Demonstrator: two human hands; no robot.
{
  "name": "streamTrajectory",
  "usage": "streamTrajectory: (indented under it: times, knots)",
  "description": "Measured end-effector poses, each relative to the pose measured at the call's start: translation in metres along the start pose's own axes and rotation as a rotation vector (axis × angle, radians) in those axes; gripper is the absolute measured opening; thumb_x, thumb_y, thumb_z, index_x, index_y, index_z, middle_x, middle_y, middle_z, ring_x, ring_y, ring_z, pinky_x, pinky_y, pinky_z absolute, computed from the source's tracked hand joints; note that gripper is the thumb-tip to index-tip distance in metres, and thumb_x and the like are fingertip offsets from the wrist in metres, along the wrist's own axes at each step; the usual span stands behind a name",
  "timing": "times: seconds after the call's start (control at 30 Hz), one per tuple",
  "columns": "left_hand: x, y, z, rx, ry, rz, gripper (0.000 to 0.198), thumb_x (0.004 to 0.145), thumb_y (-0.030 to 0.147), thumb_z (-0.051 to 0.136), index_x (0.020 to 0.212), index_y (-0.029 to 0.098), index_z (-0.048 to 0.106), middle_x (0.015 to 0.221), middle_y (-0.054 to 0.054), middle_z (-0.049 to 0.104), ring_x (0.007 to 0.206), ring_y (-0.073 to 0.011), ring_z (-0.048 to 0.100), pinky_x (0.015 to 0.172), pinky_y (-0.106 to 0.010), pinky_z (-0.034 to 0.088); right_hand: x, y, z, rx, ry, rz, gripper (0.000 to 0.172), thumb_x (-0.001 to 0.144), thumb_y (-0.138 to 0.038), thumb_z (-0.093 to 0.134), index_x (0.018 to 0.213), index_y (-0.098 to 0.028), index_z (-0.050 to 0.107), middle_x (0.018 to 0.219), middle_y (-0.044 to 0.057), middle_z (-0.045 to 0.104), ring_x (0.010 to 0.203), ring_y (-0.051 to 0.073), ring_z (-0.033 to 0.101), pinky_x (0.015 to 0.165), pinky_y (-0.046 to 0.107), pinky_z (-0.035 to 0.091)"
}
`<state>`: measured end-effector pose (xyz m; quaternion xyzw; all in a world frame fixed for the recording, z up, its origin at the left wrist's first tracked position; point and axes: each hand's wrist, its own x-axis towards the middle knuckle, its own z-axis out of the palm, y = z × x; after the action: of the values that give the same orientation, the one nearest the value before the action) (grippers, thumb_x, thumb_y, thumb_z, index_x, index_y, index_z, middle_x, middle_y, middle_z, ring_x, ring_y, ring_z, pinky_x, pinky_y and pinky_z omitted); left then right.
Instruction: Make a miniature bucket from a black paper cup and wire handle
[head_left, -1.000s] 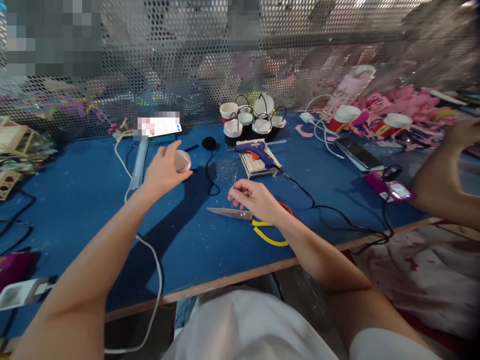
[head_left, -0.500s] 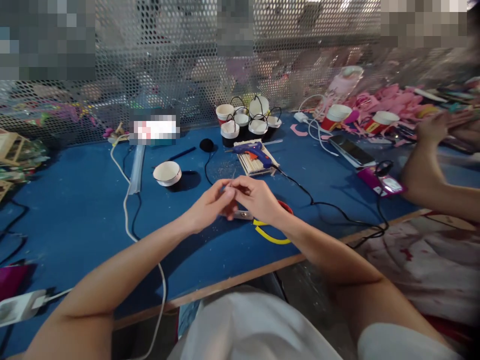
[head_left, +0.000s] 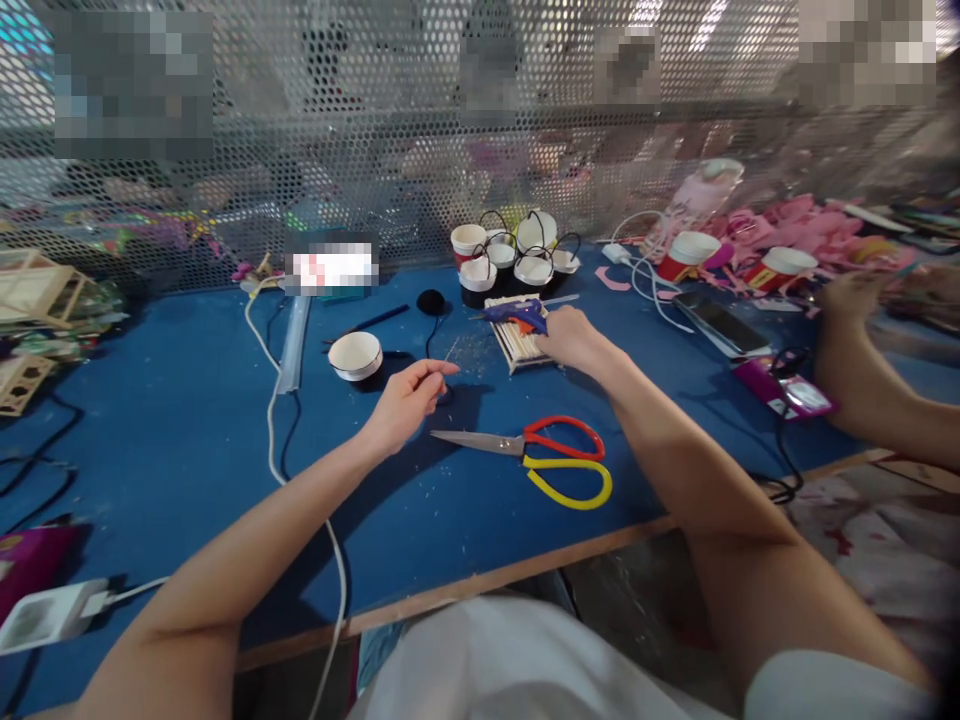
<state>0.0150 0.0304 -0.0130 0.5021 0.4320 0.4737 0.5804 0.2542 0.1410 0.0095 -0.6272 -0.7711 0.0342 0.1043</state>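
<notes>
Left hand (head_left: 411, 402): thumb and forefinger are pressed together, pinching what appears to be a thin strand (head_left: 451, 349) that projects upward from the fingertips; its lower part is hidden. Right hand (head_left: 576, 340): fingers are closed about the handle of the blue glue gun (head_left: 516, 314), palm side out of view; the nozzle points leftward from this grip. The gun lies over a small rack of pale sticks (head_left: 516, 346), just beside and left of the right fingers. Open scissors (head_left: 511, 445) with one red and one yellow handle lie on the blue table (head_left: 480, 540), nearer the body than either hand, blade tips below the left one. A white cup (head_left: 355, 356) stands left of the left grip; a black round object (head_left: 430, 302) with a cord is beyond it. Several cups with black loops (head_left: 499, 257) cluster behind the glue gun, beyond and left of the right grip. A phone (head_left: 721, 322) lies well right of that hand.
</notes>
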Motion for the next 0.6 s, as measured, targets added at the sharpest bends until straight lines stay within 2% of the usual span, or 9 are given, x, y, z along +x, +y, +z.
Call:
streamTrajectory:
  times: [0.17, 0.23, 0.3, 0.37, 0.4, 0.43, 0.5, 0.53, 0.6]
  knots:
    - [0.002, 0.005, -0.007, -0.043, -0.009, -0.004, 0.021, 0.082, 0.02, 0.052, 0.099, 0.015, 0.061, 0.068, 0.001, 0.05, 0.046, -0.0025, 0.033, 0.045, -0.019, 0.024, -0.003, -0.003, 0.006, 0.017, 0.021, 0.083, 0.025, 0.073, -0.019, 0.051, 0.091, -0.006, 0.061, 0.089, 0.02, 0.063, 0.086, 0.029, 0.06, 0.072, 0.037, 0.046]
    - [0.002, 0.008, -0.008, -0.057, -0.012, -0.02, 0.02, 0.082, 0.02, 0.052, 0.099, 0.014, 0.06, 0.066, 0.001, 0.051, 0.045, -0.0022, 0.032, 0.044, -0.019, 0.024, -0.007, -0.002, 0.005, 0.063, 0.07, 0.108, 0.029, 0.074, -0.023, 0.052, 0.098, -0.008, 0.057, 0.089, 0.017, 0.064, 0.084, 0.028, 0.06, 0.07, 0.036, 0.047]
    - [0.001, 0.01, -0.008, -0.071, -0.009, -0.032, 0.017, 0.083, 0.02, 0.051, 0.097, 0.013, 0.058, 0.064, 0.002, 0.052, 0.043, -0.0018, 0.032, 0.043, -0.018, 0.024, -0.012, 0.0, 0.002, 0.204, 0.184, 0.135, 0.038, 0.07, -0.027, 0.057, 0.104, -0.01, 0.054, 0.091, 0.015, 0.064, 0.083, 0.026, 0.06, 0.069, 0.035, 0.047]
    - [-0.001, 0.012, -0.008, -0.087, -0.014, -0.047, 0.015, 0.083, 0.021, 0.052, 0.095, 0.013, 0.056, 0.063, 0.002, 0.054, 0.042, -0.0014, 0.033, 0.042, -0.017, 0.025, -0.02, -0.002, -0.003, 0.455, 0.301, 0.124, 0.042, 0.066, -0.026, 0.062, 0.104, -0.012, 0.053, 0.094, 0.012, 0.064, 0.083, 0.023, 0.06, 0.069, 0.034, 0.048]
    - [-0.002, 0.012, -0.008, -0.09, -0.019, -0.056, 0.014, 0.083, 0.022, 0.052, 0.095, 0.014, 0.055, 0.063, 0.002, 0.054, 0.041, -0.0014, 0.034, 0.041, -0.017, 0.025, -0.026, -0.004, -0.007, 0.594, 0.314, 0.099, 0.04, 0.066, -0.025, 0.063, 0.102, -0.013, 0.053, 0.094, 0.011, 0.064, 0.081, 0.021, 0.061, 0.068, 0.033, 0.048]
    - [-0.003, 0.013, -0.008, -0.089, -0.027, -0.065, 0.015, 0.083, 0.023, 0.053, 0.094, 0.014, 0.054, 0.063, 0.002, 0.055, 0.04, -0.0016, 0.035, 0.041, -0.017, 0.026, -0.032, -0.007, -0.012, 0.724, 0.274, 0.061, 0.035, 0.068, -0.026, 0.062, 0.1, -0.014, 0.054, 0.091, 0.008, 0.065, 0.077, 0.019, 0.061, 0.065, 0.031, 0.048]
    - [-0.006, 0.015, -0.007, -0.077, -0.038, -0.08, 0.016, 0.082, 0.024, 0.055, 0.093, 0.014, 0.053, 0.064, 0.001, 0.058, 0.04, -0.003, 0.041, 0.04, -0.018, 0.03, -0.047, -0.017, -0.023, 0.864, 0.147, 0.039, 0.019, 0.072, -0.029, 0.06, 0.083, -0.015, 0.057, 0.071, 0.003, 0.063, 0.061, 0.014, 0.058, 0.055, 0.027, 0.046]
    - [-0.007, 0.017, -0.006, -0.072, -0.043, -0.082, 0.016, 0.082, 0.026, 0.056, 0.092, 0.013, 0.053, 0.066, 0.0, 0.059, 0.04, -0.004, 0.044, 0.041, -0.018, 0.033, -0.055, -0.022, -0.027, 0.882, 0.074, 0.026, 0.016, 0.074, -0.03, 0.059, 0.075, -0.015, 0.057, 0.063, 0.002, 0.061, 0.056, 0.013, 0.056, 0.053, 0.026, 0.045]
    - [-0.009, 0.019, -0.005, -0.077, -0.045, -0.082, 0.018, 0.08, 0.028, 0.058, 0.09, 0.013, 0.054, 0.072, -0.002, 0.062, 0.044, -0.0064, 0.051, 0.043, -0.021, 0.04, -0.069, -0.033, -0.034, 0.888, -0.02, 0.004, 0.02, 0.074, -0.031, 0.06, 0.062, -0.015, 0.056, 0.055, 0.001, 0.058, 0.051, 0.011, 0.054, 0.048, 0.024, 0.044]
